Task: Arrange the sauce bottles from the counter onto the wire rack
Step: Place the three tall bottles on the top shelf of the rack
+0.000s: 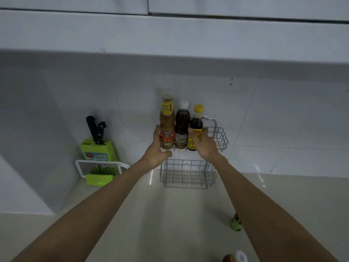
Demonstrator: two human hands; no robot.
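My left hand (pixel 157 154): just left of frame centre, fingers wrapped round the base of the tall brown sauce bottle with the red and yellow label and clear cap (pixel 167 123), thumb against its left side.
My right hand (pixel 203 143): just right of centre, fingers closed on the lower part of the small dark soy bottle with the yellow cap and yellow label (pixel 196 129), thumb across the front of it.
Middle bottle: a dark sauce bottle with a white cap (pixel 182 125) stands upright between the two I hold, touching or nearly touching both; neither hand is on it.
Grey wire rack (pixel 220 138): fixed to the white tiled wall at centre frame, two tiers. All three bottles stand in a row in the left part of the upper basket; its right part is bare wire.
Lower basket (pixel 188 174): below my hands, just above the worktop, nothing visible in it.
Pale worktop (pixel 170 214): fills the lower half of the frame under my forearms.
Bottles on the worktop: a green-capped bottle (pixel 236 223) shows partly behind my right forearm at lower right; a reddish bottle with a white ribbed cap (pixel 236 257) sits at the bottom edge.
Left of frame: a green knife block with black-handled knives (pixel 98 146) in the corner, and a white-framed grater with a green holder (pixel 100 172) in front of it.
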